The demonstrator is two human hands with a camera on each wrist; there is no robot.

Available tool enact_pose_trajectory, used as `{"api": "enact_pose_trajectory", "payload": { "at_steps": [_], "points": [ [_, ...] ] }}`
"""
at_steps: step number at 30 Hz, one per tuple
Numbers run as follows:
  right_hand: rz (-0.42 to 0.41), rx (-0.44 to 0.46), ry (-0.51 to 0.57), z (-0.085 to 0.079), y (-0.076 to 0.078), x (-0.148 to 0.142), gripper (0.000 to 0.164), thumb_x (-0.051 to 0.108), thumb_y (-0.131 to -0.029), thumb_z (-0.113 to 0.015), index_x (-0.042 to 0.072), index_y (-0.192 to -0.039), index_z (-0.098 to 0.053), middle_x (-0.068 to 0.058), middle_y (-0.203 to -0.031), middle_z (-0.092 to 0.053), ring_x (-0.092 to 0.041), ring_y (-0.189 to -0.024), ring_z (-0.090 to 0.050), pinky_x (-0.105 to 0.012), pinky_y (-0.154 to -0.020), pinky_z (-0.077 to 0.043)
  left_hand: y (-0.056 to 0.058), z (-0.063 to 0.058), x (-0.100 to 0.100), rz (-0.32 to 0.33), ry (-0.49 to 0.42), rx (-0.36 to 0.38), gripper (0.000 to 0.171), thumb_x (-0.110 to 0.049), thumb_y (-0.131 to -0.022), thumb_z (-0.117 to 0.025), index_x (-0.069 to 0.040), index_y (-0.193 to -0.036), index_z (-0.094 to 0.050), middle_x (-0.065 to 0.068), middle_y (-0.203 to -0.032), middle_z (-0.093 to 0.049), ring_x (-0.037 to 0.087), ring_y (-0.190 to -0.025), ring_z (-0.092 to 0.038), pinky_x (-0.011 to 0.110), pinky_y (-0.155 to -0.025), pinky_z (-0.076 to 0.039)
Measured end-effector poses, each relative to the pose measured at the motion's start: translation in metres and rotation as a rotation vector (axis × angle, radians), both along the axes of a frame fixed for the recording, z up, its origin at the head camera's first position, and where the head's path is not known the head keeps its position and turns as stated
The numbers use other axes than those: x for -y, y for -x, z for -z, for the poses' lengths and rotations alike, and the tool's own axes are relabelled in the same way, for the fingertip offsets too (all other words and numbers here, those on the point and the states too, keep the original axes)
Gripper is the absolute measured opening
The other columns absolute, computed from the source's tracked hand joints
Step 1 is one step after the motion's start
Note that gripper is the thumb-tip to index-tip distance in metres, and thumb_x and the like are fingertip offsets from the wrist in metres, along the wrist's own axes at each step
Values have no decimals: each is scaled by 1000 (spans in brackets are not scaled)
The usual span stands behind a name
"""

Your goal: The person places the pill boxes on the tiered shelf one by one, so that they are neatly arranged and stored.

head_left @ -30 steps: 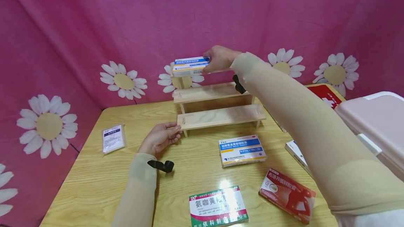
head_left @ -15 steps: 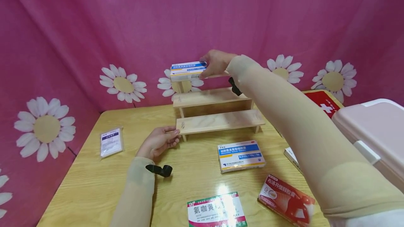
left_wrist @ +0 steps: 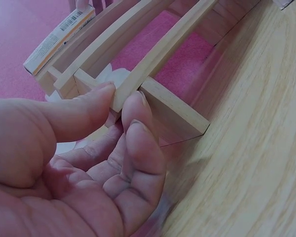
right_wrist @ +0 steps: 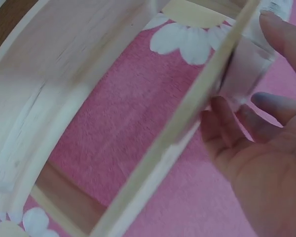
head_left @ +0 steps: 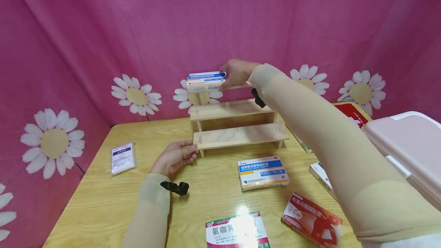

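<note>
A three-tier wooden display stand [head_left: 241,135] stands on the table. Across the left end of its top tier lies a white, blue and yellow medicine box [head_left: 206,82]. My right hand [head_left: 238,74] grips that box at its right end, thumb in front. In the right wrist view the fingers [right_wrist: 222,121] are beside the top board, with the box [right_wrist: 246,69] partly hidden. My left hand [head_left: 175,157] pinches the left corner of the bottom tier. The left wrist view shows its thumb [left_wrist: 91,108] on top of the board's end and fingertips underneath.
A matching medicine box [head_left: 263,173] lies before the stand, with a red box [head_left: 311,219] and a green-and-white box [head_left: 234,230] nearer. A small packet [head_left: 123,159] lies left. At right are a white box [head_left: 322,177], a red first-aid case [head_left: 351,113] and a pink bin [head_left: 406,137].
The medicine box has shifted slightly left to the end of the top tier, with my right hand on it. My left hand keeps its pinch. The head view has tilted up a little.
</note>
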State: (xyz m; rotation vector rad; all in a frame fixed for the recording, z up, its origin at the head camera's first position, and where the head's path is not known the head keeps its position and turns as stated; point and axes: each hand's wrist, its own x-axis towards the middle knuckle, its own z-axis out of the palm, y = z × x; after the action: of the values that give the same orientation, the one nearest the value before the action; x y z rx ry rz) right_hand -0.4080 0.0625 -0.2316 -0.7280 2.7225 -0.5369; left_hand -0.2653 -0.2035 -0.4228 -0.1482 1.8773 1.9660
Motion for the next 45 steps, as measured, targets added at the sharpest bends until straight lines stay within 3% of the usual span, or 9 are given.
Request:
{"api": "enact_pose_trajectory", "payload": {
  "at_steps": [3,7,14,23,28,33,38,41,45],
  "points": [
    [2,-19,-22,-13,-7,-11,73,38,-88,-75,4,-146,-47,-11,-142,-53,-24,-123,-48,-42,-107,-37,5,-5,-1,-3,24,2,41,-9,-101,-57,7,-137,-47,10,-95,-68,12,-74,-62,23,-68,-54],
    [-15,-70,-20,-36,-30,-28,73,37,-91,-71,5,-150,-42,-12,-152,-42,-27,-124,-49,-44,-105,-41,15,-14,-1,-14,39,1,41,-10,-101,-57,5,-138,-47,10,-96,-68,12,-75,-62,23,-68,-54],
    [-182,-238,-19,-50,-108,-50,55,26,-93,-71,3,-141,-55,-15,-138,-57,-27,-112,-62,-43,-96,-50,25,-25,3,-5,39,-6,45,-12,-101,-57,4,-141,-46,9,-96,-67,12,-74,-61,22,-68,-54],
    [-256,-336,-58,14,-227,-65,49,29,-86,-80,9,-129,-67,-6,-118,-68,-21,-99,-66,-39,-82,-56,26,-30,6,0,40,-13,48,-13,-102,-56,3,-144,-42,10,-99,-67,11,-71,-61,21,-67,-53],
    [-257,-220,-98,48,-270,-64,54,31,-85,-81,12,-133,-64,-8,-127,-64,-27,-114,-62,-47,-92,-52,26,-29,3,2,32,-5,48,-13,-101,-57,2,-144,-43,9,-96,-67,11,-71,-61,22,-68,-53],
    [-262,-166,-113,76,-292,-57,55,31,-86,-79,9,-134,-62,-9,-130,-61,-26,-117,-58,-45,-96,-50,26,-30,2,1,35,-5,48,-12,-101,-57,3,-144,-42,7,-92,-67,11,-71,-61,21,-67,-54],
    [-248,-106,-172,103,-304,-46,81,47,-76,-84,8,-140,-55,-9,-133,-55,-27,-120,-52,-43,-97,-49,27,-30,2,0,47,-2,47,-12,-101,-57,3,-144,-43,8,-93,-67,11,-71,-61,21,-67,-54],
    [-223,-41,-198,113,-309,-40,95,54,-70,-85,10,-146,-49,-7,-139,-51,-27,-125,-48,-44,-101,-45,27,-30,2,-6,58,0,46,-13,-101,-57,2,-143,-45,9,-96,-66,12,-72,-62,22,-69,-54],
    [-218,-60,-241,121,-312,-35,96,51,-71,-86,8,-147,-47,-8,-139,-51,-27,-125,-47,-43,-103,-44,27,-28,1,-9,67,-1,45,-14,-102,-57,2,-142,-46,9,-98,-66,12,-73,-62,22,-70,-54]
  ]
}}
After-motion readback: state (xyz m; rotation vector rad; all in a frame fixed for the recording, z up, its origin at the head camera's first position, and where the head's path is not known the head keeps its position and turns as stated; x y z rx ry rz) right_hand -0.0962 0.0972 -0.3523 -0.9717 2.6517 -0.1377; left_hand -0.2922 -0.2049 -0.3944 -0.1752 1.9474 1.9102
